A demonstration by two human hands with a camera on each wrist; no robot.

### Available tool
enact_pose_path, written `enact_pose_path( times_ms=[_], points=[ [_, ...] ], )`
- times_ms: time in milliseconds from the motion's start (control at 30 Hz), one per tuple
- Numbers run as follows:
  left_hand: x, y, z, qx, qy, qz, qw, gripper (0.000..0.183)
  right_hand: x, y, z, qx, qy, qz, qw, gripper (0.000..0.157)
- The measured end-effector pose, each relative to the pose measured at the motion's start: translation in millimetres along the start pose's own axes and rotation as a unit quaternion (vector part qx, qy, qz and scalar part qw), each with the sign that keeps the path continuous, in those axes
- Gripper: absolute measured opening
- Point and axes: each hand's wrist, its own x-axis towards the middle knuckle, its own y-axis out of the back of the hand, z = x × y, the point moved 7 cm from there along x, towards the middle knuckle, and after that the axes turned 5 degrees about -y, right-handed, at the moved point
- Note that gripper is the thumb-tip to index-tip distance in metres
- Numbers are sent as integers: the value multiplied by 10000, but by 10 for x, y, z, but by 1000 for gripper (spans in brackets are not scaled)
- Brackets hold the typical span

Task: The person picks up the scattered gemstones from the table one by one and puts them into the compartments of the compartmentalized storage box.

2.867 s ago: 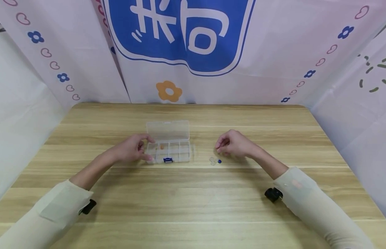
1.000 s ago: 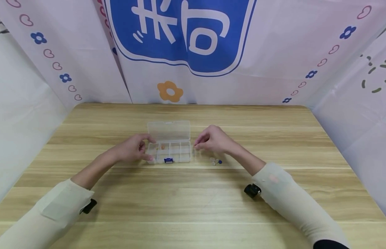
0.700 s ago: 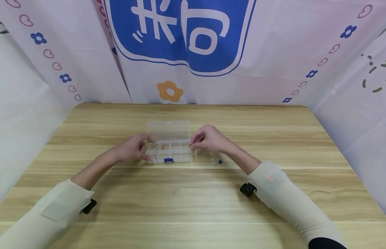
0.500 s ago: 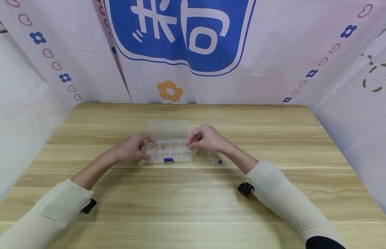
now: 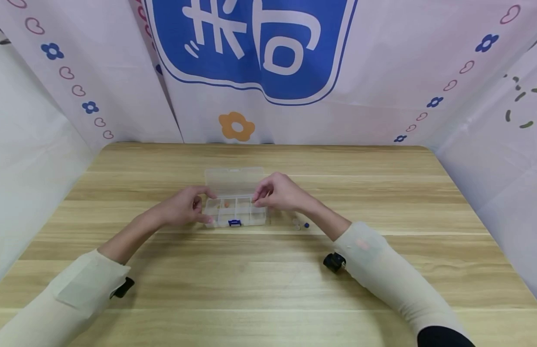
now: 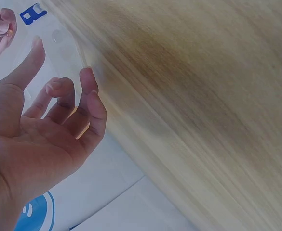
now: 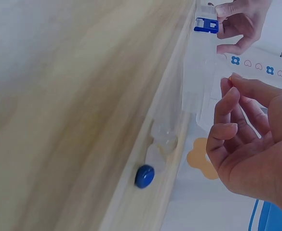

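Observation:
A clear plastic compartment box (image 5: pixel 253 220) stands on the table with its lid (image 5: pixel 233 180) raised at the back and a blue latch (image 5: pixel 234 223) in front. My left hand (image 5: pixel 178 208) grips the box's left end between thumb and index finger. Over the right-hand compartments, my right hand (image 5: pixel 280 193) pinches a tiny orange piece (image 6: pixel 9 33) between thumb and index finger; its exact kind is too small to tell. Another orange piece (image 5: pixel 227 204) lies in a back compartment. To the right of the box rest a round blue bead-like piece (image 7: pixel 144 176) and several clear pieces (image 7: pixel 164 139).
The wooden table (image 5: pixel 259 284) extends around the box on all sides. A white printed cloth (image 5: pixel 372 111) hangs behind it, with further white cloth at both sides. Dark wrist cameras (image 5: pixel 334 262) sit under both sleeves.
My right hand has moved left from beside the loose pieces to above the box's right compartments, carrying the orange piece. The left hand and the box have stayed in place.

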Motion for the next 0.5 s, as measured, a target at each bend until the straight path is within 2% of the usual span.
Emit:
enact_pose_path(
  times_ms=[500],
  points=[
    [-8,6,-8,-86,-48,40,9999,58,114,-136,-113,169,-7,-171,9997,4]
  ],
)
